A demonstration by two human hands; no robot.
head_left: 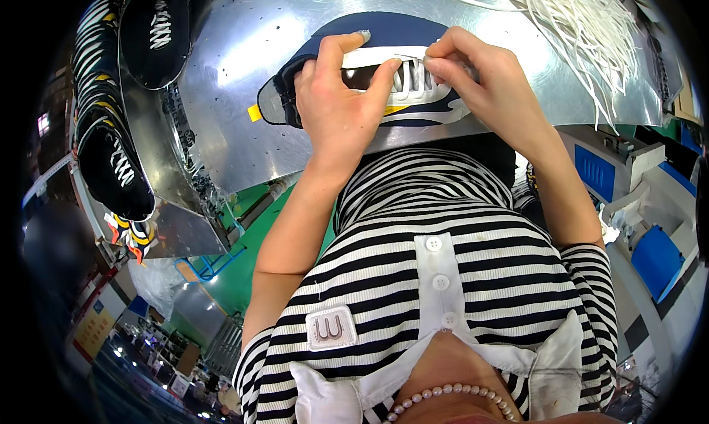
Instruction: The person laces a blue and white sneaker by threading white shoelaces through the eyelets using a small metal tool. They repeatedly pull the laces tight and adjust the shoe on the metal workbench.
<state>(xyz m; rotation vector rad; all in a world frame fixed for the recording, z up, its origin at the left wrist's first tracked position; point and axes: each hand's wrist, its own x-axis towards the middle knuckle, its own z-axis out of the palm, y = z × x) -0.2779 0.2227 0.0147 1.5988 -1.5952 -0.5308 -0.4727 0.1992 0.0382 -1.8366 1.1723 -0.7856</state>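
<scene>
A dark navy shoe (384, 27) lies on its side on a shiny metal worktop, its heel with a yellow tab to the left. White shoelace (415, 93) crosses its eyelet rows toward the toe at the right. My left hand (336, 103) grips the shoe near its collar, fingers over the far side and thumb against the white eyelet strip (373, 55). Thumb and forefinger of my right hand (484, 73) are pinched together on the shoelace at the far eyelet row. The pinched bit itself is mostly hidden by the fingertips.
A thick bundle of loose white shoelaces (569, 25) spreads over the worktop (236, 121) at the far right. On the left, black shoes with white laces (155, 36) stand beside a row of stacked striped shoes (96, 92). Blue-and-grey bins (657, 262) are at the right, below the worktop.
</scene>
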